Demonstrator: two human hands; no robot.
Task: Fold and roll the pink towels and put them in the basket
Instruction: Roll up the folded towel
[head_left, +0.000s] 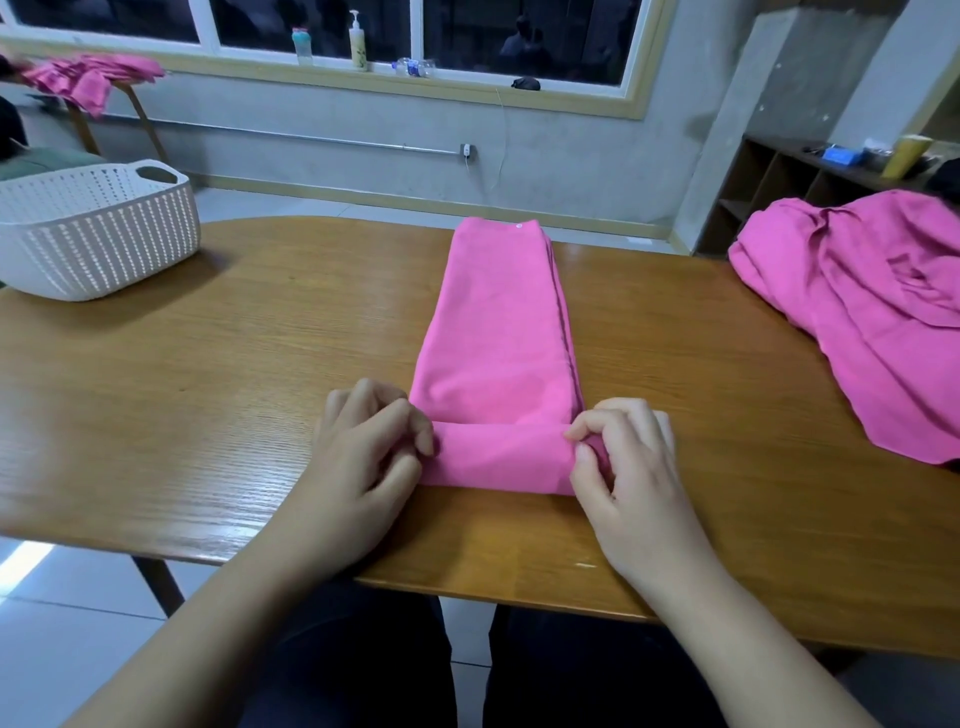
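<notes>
At the table's (208, 374) near edge, head view: towel (498, 332) laid as a folded strip, long axis running straight away from the person, near end turned into a short roll. Left hand (363, 447) and right hand (623, 457) were each seen pinching one roll end with curled fingers. Unrolled length lay beyond the fingers; basket (98, 234) stood far left, nearer the left hand.

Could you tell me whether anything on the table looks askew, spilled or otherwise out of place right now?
Nothing stands out. The folded towel lies flat and straight, its near end neatly rolled between the left hand and right hand. The pile of unfolded towels is rumpled but simply waiting, and the basket stands upright on the table.
</notes>
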